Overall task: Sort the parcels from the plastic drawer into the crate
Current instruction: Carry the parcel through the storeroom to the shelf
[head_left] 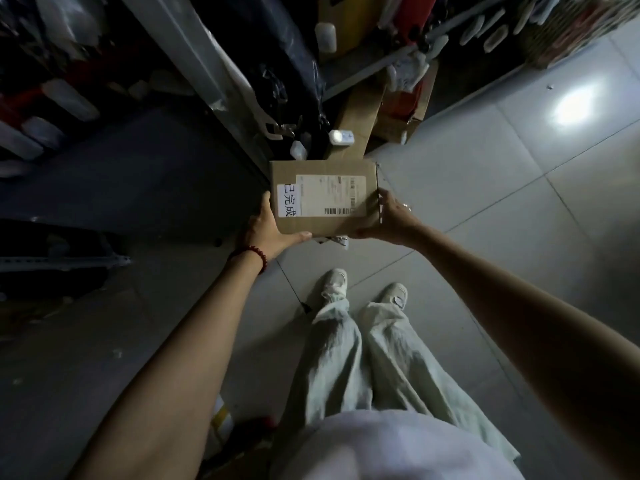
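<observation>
Seemingly light and stiff, the cardboard parcel is held over the tiled floor: left hand cups its near-left corner, right hand grips its right edge; opposite sides suit holding.

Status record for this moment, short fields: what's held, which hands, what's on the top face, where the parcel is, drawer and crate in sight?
held: cardboard parcel
left hand: grips the parcel's left near corner
right hand: grips the parcel's right side
top face: shipping label with barcodes; white sticker with handwriting at its left end
position: held level in the air above the tiled floor, ahead of the shoes
drawer, crate: cannot be made out in this dim view
</observation>
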`<state>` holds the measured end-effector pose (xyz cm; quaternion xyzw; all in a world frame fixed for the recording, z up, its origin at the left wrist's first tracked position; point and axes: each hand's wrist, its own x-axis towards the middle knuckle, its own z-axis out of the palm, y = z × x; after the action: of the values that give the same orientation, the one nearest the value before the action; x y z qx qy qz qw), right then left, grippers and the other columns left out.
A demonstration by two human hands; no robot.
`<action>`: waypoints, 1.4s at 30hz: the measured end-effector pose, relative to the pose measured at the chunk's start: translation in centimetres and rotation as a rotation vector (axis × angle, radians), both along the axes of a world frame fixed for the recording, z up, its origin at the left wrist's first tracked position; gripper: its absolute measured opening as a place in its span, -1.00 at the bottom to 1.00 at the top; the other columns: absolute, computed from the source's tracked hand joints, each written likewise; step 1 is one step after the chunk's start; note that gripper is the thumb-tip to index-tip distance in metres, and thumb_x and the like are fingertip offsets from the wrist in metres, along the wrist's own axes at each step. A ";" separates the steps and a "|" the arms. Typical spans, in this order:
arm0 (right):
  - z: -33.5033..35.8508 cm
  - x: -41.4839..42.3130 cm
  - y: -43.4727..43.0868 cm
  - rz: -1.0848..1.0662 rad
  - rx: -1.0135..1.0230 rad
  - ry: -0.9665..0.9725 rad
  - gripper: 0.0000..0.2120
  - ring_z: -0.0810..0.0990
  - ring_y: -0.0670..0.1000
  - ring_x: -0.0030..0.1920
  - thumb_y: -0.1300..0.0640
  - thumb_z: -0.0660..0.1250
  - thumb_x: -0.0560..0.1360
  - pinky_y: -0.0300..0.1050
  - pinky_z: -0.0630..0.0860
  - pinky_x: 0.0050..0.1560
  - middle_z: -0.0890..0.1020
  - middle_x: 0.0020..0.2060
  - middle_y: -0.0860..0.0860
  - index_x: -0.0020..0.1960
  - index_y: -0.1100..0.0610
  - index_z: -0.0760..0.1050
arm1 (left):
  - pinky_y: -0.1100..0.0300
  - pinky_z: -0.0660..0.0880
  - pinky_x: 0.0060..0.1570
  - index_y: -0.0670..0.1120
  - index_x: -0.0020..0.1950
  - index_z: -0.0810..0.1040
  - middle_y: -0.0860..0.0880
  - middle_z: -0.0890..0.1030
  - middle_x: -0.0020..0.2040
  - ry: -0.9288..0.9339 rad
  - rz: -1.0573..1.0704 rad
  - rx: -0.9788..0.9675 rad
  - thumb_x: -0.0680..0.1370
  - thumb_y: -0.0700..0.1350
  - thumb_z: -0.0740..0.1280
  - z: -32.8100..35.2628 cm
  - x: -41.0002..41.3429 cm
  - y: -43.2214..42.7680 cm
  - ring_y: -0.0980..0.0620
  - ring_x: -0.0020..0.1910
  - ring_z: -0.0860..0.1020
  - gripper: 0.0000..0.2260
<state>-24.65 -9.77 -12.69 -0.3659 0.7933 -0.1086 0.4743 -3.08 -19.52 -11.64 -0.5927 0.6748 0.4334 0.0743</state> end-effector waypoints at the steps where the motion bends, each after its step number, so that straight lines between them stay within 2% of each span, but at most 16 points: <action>1: -0.1 0.1 -0.2 -0.033 -0.003 -0.021 -0.11 0.31 0.13 0.40 0.04 0.52 0.39 -0.12 0.35 0.23 0.31 0.42 0.14 0.51 0.19 0.07 | -0.07 0.38 0.30 -0.07 0.56 -0.02 -0.09 0.37 0.41 0.026 0.015 -0.004 0.32 0.05 0.56 0.0 -0.1 0.1 -0.10 0.36 0.37 0.01; 3: 0.2 0.0 -0.3 -0.117 -0.001 -0.089 -0.17 0.35 0.12 0.37 0.05 0.51 0.40 -0.17 0.36 0.14 0.36 0.39 0.13 0.49 0.20 0.12 | -0.11 0.37 0.31 -0.07 0.56 0.00 -0.09 0.35 0.43 0.056 0.044 -0.004 0.32 0.03 0.56 0.2 -0.7 0.3 -0.10 0.37 0.36 0.00; 4: 0.2 0.0 -0.1 -0.147 -0.016 -0.109 -0.18 0.36 0.12 0.36 0.04 0.50 0.40 -0.14 0.38 0.18 0.37 0.37 0.14 0.48 0.20 0.13 | -0.12 0.36 0.32 -0.06 0.56 0.01 -0.09 0.34 0.43 0.063 0.046 -0.008 0.33 0.02 0.56 0.4 -0.9 0.4 -0.10 0.37 0.35 -0.02; 6: 0.5 -0.9 0.8 -0.164 -0.049 -0.115 -0.20 0.40 0.12 0.33 0.02 0.50 0.39 -0.06 0.44 0.22 0.39 0.34 0.13 0.46 0.21 0.15 | -0.06 0.36 0.31 -0.05 0.56 0.02 -0.09 0.35 0.42 0.079 0.039 -0.025 0.36 0.00 0.54 0.8 -1.9 0.7 -0.08 0.35 0.37 -0.06; 9: 1.5 -2.8 3.0 -0.250 -0.103 -0.140 -0.25 0.44 0.01 0.22 0.03 0.50 0.41 -0.13 0.47 0.12 0.43 0.25 0.05 0.44 0.19 0.18 | 0.05 0.36 0.26 -0.07 0.56 0.02 -0.10 0.34 0.42 0.152 0.029 -0.025 0.42 -0.06 0.50 1.8 -4.0 1.4 -0.06 0.34 0.38 -0.14; 11: 2.3 -4.3 4.9 -0.361 -0.140 -0.156 -0.27 0.48 0.04 0.22 0.01 0.51 0.38 0.00 0.53 0.18 0.46 0.25 0.06 0.41 0.16 0.22 | 0.11 0.36 0.21 -0.07 0.56 0.04 -0.11 0.33 0.43 0.199 0.005 -0.033 0.46 -0.08 0.47 2.6 -6.0 2.2 -0.06 0.34 0.37 -0.19; 13: 3.3 -5.9 7.0 -0.464 -0.183 -0.133 -0.31 0.53 0.11 0.20 0.04 0.53 0.38 0.12 0.56 0.15 0.49 0.20 0.08 0.37 0.16 0.26 | 0.18 0.35 0.16 -0.07 0.55 0.06 -0.10 0.32 0.43 0.234 -0.025 -0.040 0.48 -0.08 0.44 3.4 -8.1 3.3 -0.05 0.35 0.36 -0.23; 16: 5.0 -8.7 10.8 -0.591 -0.250 -0.092 -0.34 0.54 0.11 0.15 0.11 0.54 0.36 0.07 0.59 0.08 0.48 0.12 0.04 0.33 0.17 0.28 | 0.10 0.38 0.22 -0.04 0.52 0.15 -0.09 0.34 0.42 0.279 -0.108 -0.086 0.45 -0.01 0.46 4.5 -12.0 5.1 -0.08 0.37 0.35 -0.26; 21: 7.1 -13.3 18.1 -0.732 -0.268 -0.010 -0.14 0.53 0.09 0.17 0.11 0.60 0.29 0.11 0.55 0.14 0.50 0.19 0.11 0.45 0.14 0.24 | 0.08 0.35 0.26 -0.02 0.51 0.18 -0.09 0.36 0.42 0.292 -0.290 -0.138 0.42 0.07 0.47 6.4 -19.2 9.4 -0.05 0.36 0.36 -0.25; 25: 8.5 -16.4 23.6 -0.828 -0.293 0.008 -0.20 0.50 0.09 0.19 0.12 0.56 0.34 0.01 0.52 0.16 0.49 0.22 0.13 0.46 0.17 0.24 | 0.20 0.28 0.24 -0.03 0.51 0.21 -0.10 0.33 0.43 0.332 -0.441 -0.152 0.44 0.05 0.46 8.0 -24.9 12.9 -0.04 0.37 0.34 -0.28; 29: 10.0 -19.2 28.0 -0.995 -0.357 0.063 -0.21 0.51 0.05 0.20 0.02 0.56 0.33 0.09 0.52 0.19 0.51 0.21 0.06 0.45 0.08 0.28 | -0.01 0.39 0.30 -0.01 0.50 0.23 -0.08 0.37 0.42 0.384 -0.556 -0.169 0.42 0.12 0.46 9.7 -29.6 15.7 -0.06 0.36 0.36 -0.27; 31: 10.8 -20.6 29.6 -1.045 -0.387 0.081 -0.22 0.49 0.03 0.23 -0.01 0.56 0.32 0.06 0.50 0.23 0.50 0.25 0.05 0.43 0.07 0.29 | 0.04 0.40 0.26 -0.02 0.50 0.24 -0.08 0.39 0.40 0.419 -0.596 -0.173 0.43 0.10 0.45 10.5 -31.6 16.7 -0.05 0.35 0.38 -0.28; 34: 11.4 -22.6 30.9 -1.084 -0.403 0.100 -0.26 0.46 0.02 0.29 -0.01 0.54 0.35 -0.13 0.43 0.23 0.48 0.31 0.02 0.43 0.08 0.30 | 0.15 0.39 0.15 0.00 0.48 0.27 -0.07 0.44 0.36 0.434 -0.695 -0.225 0.42 0.12 0.45 11.2 -34.8 17.4 -0.03 0.30 0.42 -0.30; 38: 11.6 -25.8 30.9 -1.139 -0.392 0.096 -0.30 0.46 0.02 0.30 0.06 0.53 0.38 -0.20 0.39 0.16 0.47 0.34 0.05 0.43 0.10 0.30 | 0.02 0.40 0.23 -0.02 0.48 0.26 -0.09 0.42 0.39 0.366 -0.824 -0.217 0.42 0.17 0.43 11.3 -39.0 16.9 -0.07 0.33 0.40 -0.29; 42: 12.1 -29.9 29.3 -1.167 -0.371 0.124 -0.29 0.45 0.01 0.31 0.04 0.51 0.40 -0.26 0.36 0.12 0.46 0.36 0.05 0.45 0.11 0.29 | 0.02 0.39 0.26 0.01 0.48 0.26 -0.10 0.38 0.39 0.397 -0.823 -0.173 0.42 0.17 0.43 11.5 -44.4 14.9 -0.07 0.33 0.40 -0.30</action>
<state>-54.57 19.50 -0.60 0.0464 0.8568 -0.4650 0.2180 -47.44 -4.61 -0.13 -0.1855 0.8887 0.4151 0.0599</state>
